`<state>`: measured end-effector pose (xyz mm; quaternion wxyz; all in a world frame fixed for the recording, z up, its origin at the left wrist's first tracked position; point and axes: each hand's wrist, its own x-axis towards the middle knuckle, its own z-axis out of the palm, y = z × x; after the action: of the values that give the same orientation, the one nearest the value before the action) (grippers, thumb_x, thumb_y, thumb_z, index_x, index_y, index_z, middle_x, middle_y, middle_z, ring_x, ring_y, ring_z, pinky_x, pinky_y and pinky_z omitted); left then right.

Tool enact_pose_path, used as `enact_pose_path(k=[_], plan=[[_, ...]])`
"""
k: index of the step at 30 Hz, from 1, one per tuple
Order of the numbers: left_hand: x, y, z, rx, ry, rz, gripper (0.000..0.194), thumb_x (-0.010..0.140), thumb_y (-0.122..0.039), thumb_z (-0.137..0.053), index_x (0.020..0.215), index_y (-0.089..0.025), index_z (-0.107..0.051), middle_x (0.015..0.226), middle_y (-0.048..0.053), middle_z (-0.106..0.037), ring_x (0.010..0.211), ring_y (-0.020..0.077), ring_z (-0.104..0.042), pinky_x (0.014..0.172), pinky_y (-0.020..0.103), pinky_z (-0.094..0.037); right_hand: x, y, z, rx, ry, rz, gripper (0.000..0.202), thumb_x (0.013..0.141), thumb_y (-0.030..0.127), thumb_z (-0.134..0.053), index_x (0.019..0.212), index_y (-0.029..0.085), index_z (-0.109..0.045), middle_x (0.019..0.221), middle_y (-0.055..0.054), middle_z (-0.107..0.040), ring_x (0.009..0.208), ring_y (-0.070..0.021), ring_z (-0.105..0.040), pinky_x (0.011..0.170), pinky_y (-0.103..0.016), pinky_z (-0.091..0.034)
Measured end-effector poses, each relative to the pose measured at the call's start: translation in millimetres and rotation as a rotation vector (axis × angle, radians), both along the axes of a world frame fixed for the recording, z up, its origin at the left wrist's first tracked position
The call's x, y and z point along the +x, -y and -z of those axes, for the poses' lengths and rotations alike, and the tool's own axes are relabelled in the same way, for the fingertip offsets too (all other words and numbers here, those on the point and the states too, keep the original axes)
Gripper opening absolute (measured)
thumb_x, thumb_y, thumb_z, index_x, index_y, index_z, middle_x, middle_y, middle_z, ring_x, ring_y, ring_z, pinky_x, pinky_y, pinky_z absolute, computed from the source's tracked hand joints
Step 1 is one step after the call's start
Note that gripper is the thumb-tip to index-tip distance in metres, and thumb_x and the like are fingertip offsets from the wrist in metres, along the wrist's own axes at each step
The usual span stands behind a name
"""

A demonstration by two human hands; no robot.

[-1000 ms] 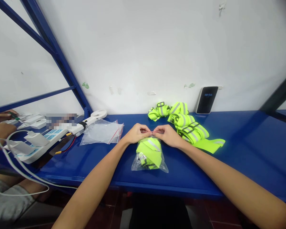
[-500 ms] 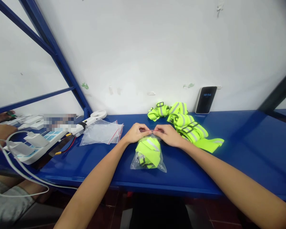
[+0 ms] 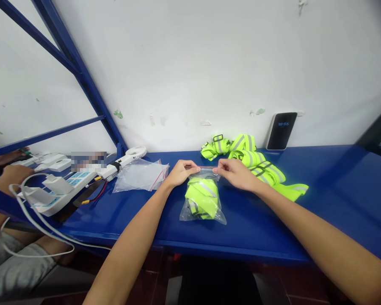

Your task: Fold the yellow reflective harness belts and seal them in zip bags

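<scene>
Two pinches, left hand (image 3: 181, 173) and right hand (image 3: 236, 173), grip the red-striped mouth (image 3: 206, 167) of your clear plastic bag (image 3: 221, 217) at lower centre, its neon-yellow reflective webbing (image 3: 202, 195) bundled inside. Hold that edge taut and level, pressing evenly thumb-to-finger — webbing well below it. Right of centre, your black-screened device (image 3: 282, 132) reads "18:56" — no brand legible.

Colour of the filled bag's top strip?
Red, seen best in the head view.
</scene>
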<state>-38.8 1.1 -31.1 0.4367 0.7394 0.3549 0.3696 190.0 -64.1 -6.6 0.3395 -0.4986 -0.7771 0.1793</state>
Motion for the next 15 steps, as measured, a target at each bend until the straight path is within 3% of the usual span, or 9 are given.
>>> enact_pose_path(k=[8, 12, 15], plan=[[0, -3, 4.8, 0.004, 0.063, -0.064, 0.039, 0.071, -0.049, -0.073, 0.067, -0.013, -0.059, 0.061, -0.002, -0.056, 0.056, 0.0093, -0.048, 0.055, 0.022, -0.034, 4, 0, -9.5, -0.025, 0.111, -0.005, 0.035, 0.088, 0.040, -0.050, 0.061, 0.022, -0.036, 0.056, 0.003, -0.041, 0.054, -0.0135, -0.038, 0.055, -0.028, -0.027], [2, -2, 4.6, 0.002, 0.087, -0.069, 0.046, 0.068, -0.051, -0.075, 0.061, -0.015, -0.047, 0.055, -0.006, -0.047, 0.051, 0.0065, -0.040, 0.051, 0.020, -0.028, 6, 3, -15.5, -0.108, 0.023, -0.101, 0.039, 0.088, 0.042, -0.052, 0.061, 0.022, -0.034, 0.056, 0.005, -0.035, 0.052, -0.0115, -0.033, 0.052, -0.027, -0.025], [3, -2, 5.9, -0.003, 0.107, -0.030, 0.051, 0.067, -0.052, -0.076, 0.058, -0.016, -0.040, 0.052, -0.007, -0.040, 0.049, 0.0049, -0.034, 0.049, 0.020, -0.023, 3, 8, -17.2, -0.306, -0.195, -0.243, 0.043, 0.086, 0.046, -0.058, 0.062, 0.022, -0.032, 0.056, 0.007, -0.028, 0.048, -0.0089, -0.027, 0.047, -0.025, -0.023]])
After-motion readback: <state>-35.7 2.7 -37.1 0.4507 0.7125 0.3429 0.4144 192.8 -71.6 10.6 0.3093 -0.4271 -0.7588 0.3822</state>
